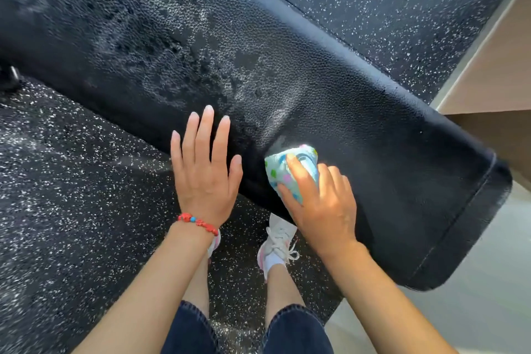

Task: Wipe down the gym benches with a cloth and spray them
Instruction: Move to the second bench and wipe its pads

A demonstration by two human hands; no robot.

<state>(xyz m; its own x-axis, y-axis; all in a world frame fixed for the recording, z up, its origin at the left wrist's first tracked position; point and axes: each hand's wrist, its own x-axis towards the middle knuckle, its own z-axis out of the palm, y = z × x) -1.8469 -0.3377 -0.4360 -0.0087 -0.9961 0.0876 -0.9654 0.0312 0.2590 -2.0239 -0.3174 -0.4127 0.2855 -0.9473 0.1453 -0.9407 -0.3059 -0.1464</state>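
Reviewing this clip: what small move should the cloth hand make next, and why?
Probably slide the right hand and its dotted cloth up-left along the bench pad, since wet spray droplets remain unwiped there, while the left hand rests flat at the pad's edge.

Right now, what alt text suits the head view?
A right hand presses a spotted cloth onto a wet black bench pad, while the left hand rests flat at the pad's near edge, above speckled flooring.

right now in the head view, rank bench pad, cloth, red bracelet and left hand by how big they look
1. bench pad
2. left hand, though it is nearer the camera than the pad
3. cloth, partly covered by the right hand
4. red bracelet
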